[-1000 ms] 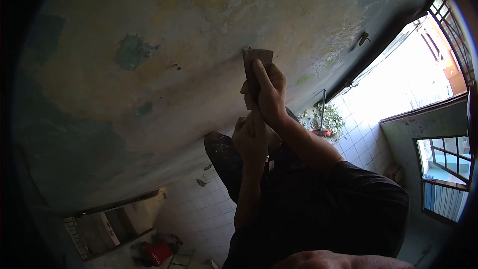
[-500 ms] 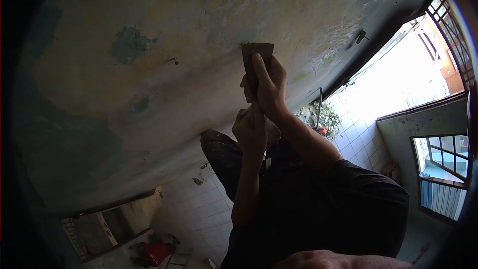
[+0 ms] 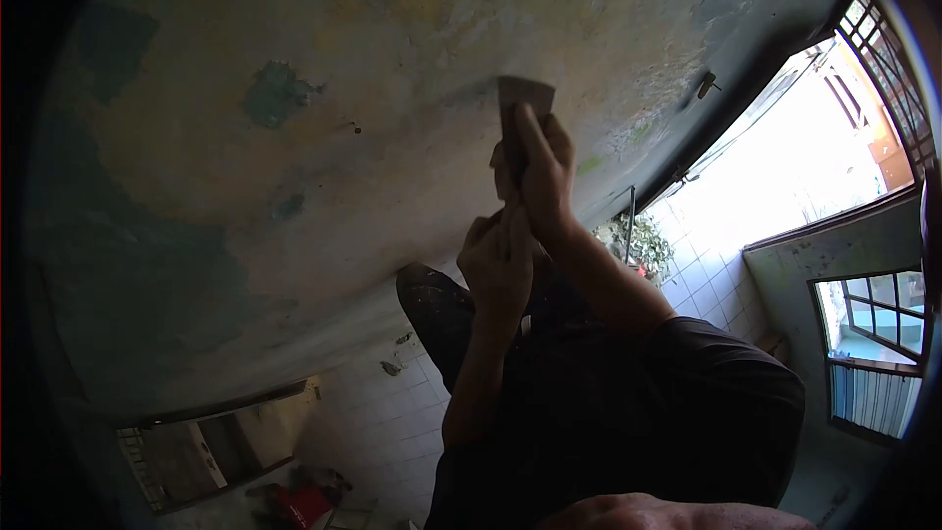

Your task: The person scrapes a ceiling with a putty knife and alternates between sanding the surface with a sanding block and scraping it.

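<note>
A scraper [image 3: 526,90] with a wide flat blade is up against the peeling wall [image 3: 392,69], its blade end pointing upward in the view. Wrapped round its upper handle, my right hand [image 3: 549,172] lays the thumb along the base of the blade. Just below, my left hand [image 3: 497,260] is closed around what appears to be the lower end of the handle, which the fingers hide. Both forearms reach up from my dark shirt. The wall carries yellowish, pale and blue-green patches of old paint.
A small peg [image 3: 356,128] sticks out of the wall, and a metal fitting [image 3: 707,85] sits farther right. A bright doorway [image 3: 756,167], a plant [image 3: 643,245] and a window [image 3: 881,309] are on the right. White floor tiles [image 3: 392,412] and a red object [image 3: 306,503] lie below.
The scraper and my right hand have shifted slightly right and up, and the blade looks a little blurred. Both hands keep their hold. The whole view has moved slightly.
</note>
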{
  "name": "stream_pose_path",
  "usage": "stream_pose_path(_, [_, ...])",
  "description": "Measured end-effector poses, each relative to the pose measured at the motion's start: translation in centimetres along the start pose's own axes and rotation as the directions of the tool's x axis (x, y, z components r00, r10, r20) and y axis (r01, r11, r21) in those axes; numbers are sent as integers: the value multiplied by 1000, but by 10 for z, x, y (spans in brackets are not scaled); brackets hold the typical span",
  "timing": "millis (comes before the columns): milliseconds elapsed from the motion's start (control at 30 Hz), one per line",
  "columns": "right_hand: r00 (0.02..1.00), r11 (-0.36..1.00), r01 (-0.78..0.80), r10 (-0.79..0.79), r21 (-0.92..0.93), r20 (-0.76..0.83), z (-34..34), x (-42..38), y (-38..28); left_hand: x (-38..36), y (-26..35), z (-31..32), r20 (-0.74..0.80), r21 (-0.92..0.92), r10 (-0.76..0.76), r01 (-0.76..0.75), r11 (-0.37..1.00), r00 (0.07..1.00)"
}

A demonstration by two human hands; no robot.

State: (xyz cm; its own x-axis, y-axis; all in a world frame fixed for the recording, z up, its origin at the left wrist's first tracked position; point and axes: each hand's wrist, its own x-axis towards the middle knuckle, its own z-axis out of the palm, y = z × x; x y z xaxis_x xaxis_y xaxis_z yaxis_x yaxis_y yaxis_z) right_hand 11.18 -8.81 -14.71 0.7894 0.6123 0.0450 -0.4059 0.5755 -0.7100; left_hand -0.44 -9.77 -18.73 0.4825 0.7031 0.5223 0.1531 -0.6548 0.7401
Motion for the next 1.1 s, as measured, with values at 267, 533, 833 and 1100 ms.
stream_pose_path(267, [972,975,-177,194,-132,133,-7,-10,16,-29,-7,6,-65,-3,-219,219,976,974])
stream_pose_path(533, [969,973,-186,205,-138,139,-2,-7,18,-27,-13,8,-96,-52,-260,256,965,961])
stream_pose_path(833, [980,982,-120,141,-144,142,-2,2,23,-18,-34,12,-94,-35,-161,158,987,982])
stream_pose_path(1100, [967,977,-209,213,-44,140,7,-3,18,-16,-33,2,-128,9,-97,99,995,987])
